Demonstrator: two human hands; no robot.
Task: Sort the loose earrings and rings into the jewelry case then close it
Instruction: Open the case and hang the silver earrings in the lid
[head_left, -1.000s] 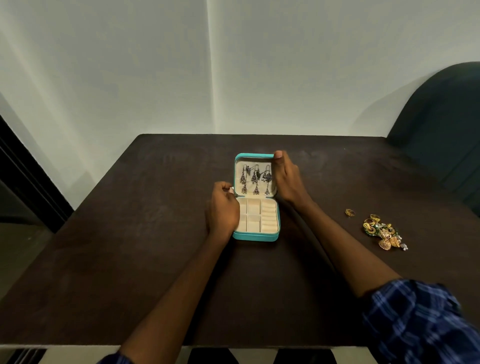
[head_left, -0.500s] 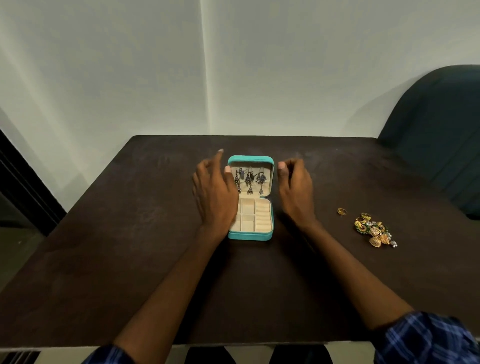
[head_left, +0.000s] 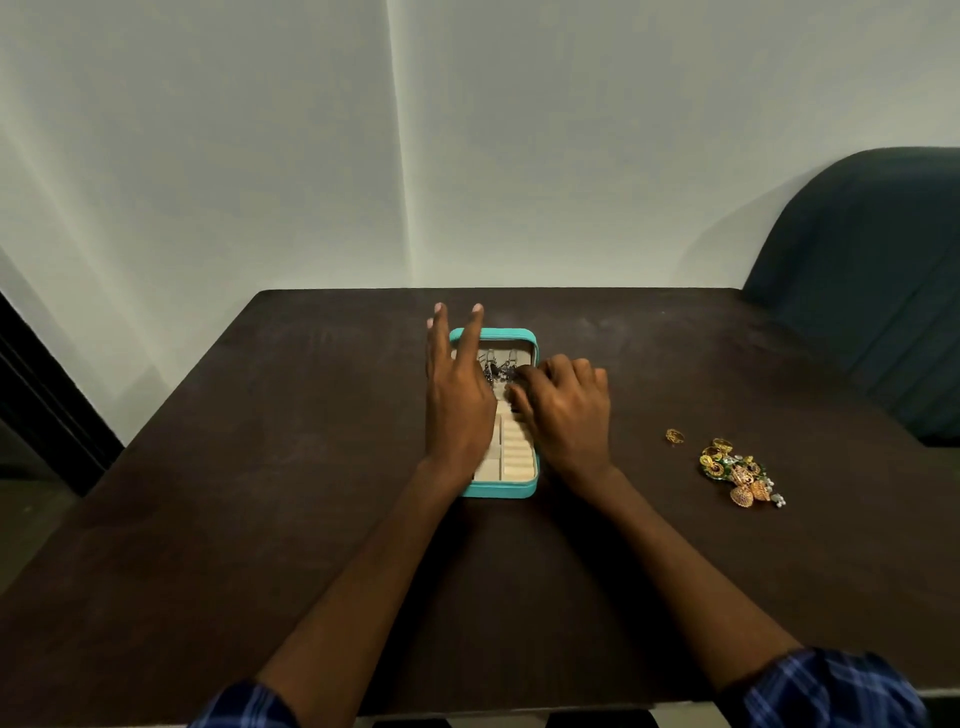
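The left hand (head_left: 457, 400) lies flat over the left side of the case (head_left: 498, 491), palm down, fingers (head_left: 470, 338) spread and stretched toward the upright lid (head_left: 511, 335); it grips nothing. The forearm runs back to a blue plaid sleeve (head_left: 244, 706) at the lower edge. The right hand (head_left: 569, 410) sits at the case's right side, knuckles up and fingers curled inward toward the hinge area, close to the dark earrings (head_left: 498, 369) hanging in the lid. Whether its fingertips pinch anything cannot be told, since they are tucked under and blurred.

The case stands open mid-tabletop, teal outside, with a cream padded interior split into small square cells and ribbed ring rolls. The tabletop (head_left: 260, 493) is dark brown, matte and faintly scuffed, and reaches to a plain pale wall (head_left: 571, 156) with a vertical corner seam. A dark doorway edge (head_left: 41, 395) shows at far left.

Well right of the case, one gold ring (head_left: 674, 436) lies alone, and just beyond it sits a heap (head_left: 737, 470) of gold jewelry with green accents and bell-shaped pieces. A dark teal upholstered chair (head_left: 872, 291) with stitched channels stands at the right corner.
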